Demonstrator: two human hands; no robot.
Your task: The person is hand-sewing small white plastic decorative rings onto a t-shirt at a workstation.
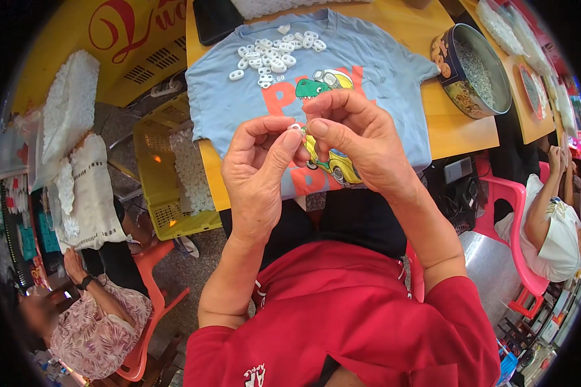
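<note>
Both hands, left hand (pixel 255 164) and right hand (pixel 355 135), pinch one small white ring (pixel 295 128) between fingertips; it looks light, stiff, easily dropped.

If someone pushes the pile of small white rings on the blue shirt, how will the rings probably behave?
The white rings look small and thin, so they are probably very light and would scatter easily. They lie flat, so they would likely slide rather than roll. The blue shirt under them is soft cloth, which may grip them or wrinkle when pushed.
</note>
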